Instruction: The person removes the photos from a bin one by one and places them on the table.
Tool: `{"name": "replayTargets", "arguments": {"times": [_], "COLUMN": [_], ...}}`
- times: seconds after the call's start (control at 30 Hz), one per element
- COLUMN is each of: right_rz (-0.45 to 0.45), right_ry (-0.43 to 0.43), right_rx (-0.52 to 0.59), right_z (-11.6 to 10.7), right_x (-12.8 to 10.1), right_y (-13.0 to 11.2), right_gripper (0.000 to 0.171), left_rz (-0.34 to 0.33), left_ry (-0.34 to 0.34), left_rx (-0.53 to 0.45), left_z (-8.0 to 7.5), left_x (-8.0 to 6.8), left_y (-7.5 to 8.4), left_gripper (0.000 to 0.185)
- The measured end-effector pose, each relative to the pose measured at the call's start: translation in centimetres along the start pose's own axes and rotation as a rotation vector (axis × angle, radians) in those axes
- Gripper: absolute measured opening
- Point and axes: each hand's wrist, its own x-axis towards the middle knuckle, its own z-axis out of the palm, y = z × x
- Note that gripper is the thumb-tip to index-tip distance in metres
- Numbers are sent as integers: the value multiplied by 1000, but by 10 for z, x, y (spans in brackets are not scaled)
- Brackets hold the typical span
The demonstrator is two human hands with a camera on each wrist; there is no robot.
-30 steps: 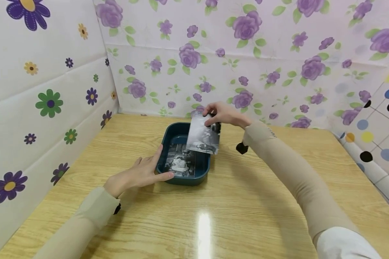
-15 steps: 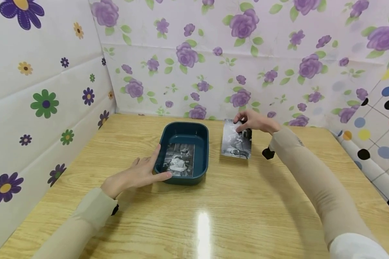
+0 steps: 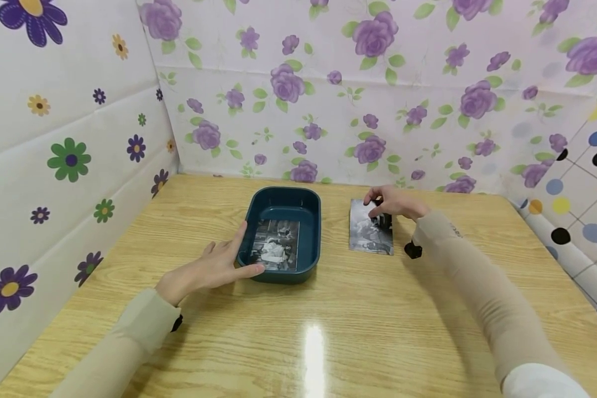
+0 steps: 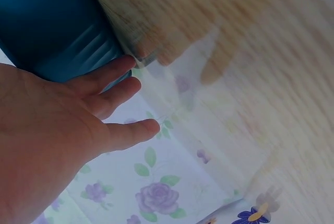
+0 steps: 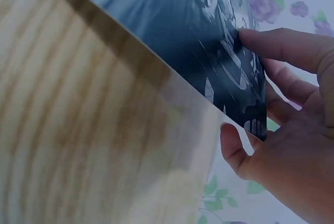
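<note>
A dark teal box [image 3: 309, 243] without a lid stands on the table, left of centre in the head view. Flat inside it, toward the near left, lies a black-and-white photo print [image 3: 277, 249]. My left hand [image 3: 211, 272] rests against the box's left side with fingers spread, its thumb at the near rim. To the right of the box, my right hand [image 3: 395, 202] pinches a second black-and-white photo print [image 3: 370, 235] near its far edge. In the right wrist view this held print [image 5: 209, 62] slants close over the wood, casting a shadow, and some fingers are behind it.
The light wood table [image 3: 258, 342] meets a flower-patterned wall covering [image 3: 328, 121] just behind the right hand. Another patterned sheet [image 3: 79, 193] rises along the left side. A dotted covering [image 3: 577, 204] borders the right edge.
My right hand has carried its photo print from over the box's right edge to the right, then lowered it close to the table. My left hand has stayed at the box.
</note>
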Motion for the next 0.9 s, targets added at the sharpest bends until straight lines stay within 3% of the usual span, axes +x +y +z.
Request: {"name": "replayTargets", "arguments": {"times": [0.27, 0.5, 0.9], "right_rz": [-88, -89, -112], "right_ry": [82, 141, 136], "right_rx": [-151, -241, -358], "right_z": [16, 25, 23], "right_x": [1, 0, 4], "right_y": [6, 9, 0], "right_gripper": [29, 27, 13], "left_rz": [-7, -4, 4], "left_ry": [-3, -3, 0], "left_rx": [-8, -3, 0], "left_z": [2, 1, 0], "left_x": [-1, -1, -1], "left_y": [0, 1, 0], "left_gripper": [109, 110, 110]}}
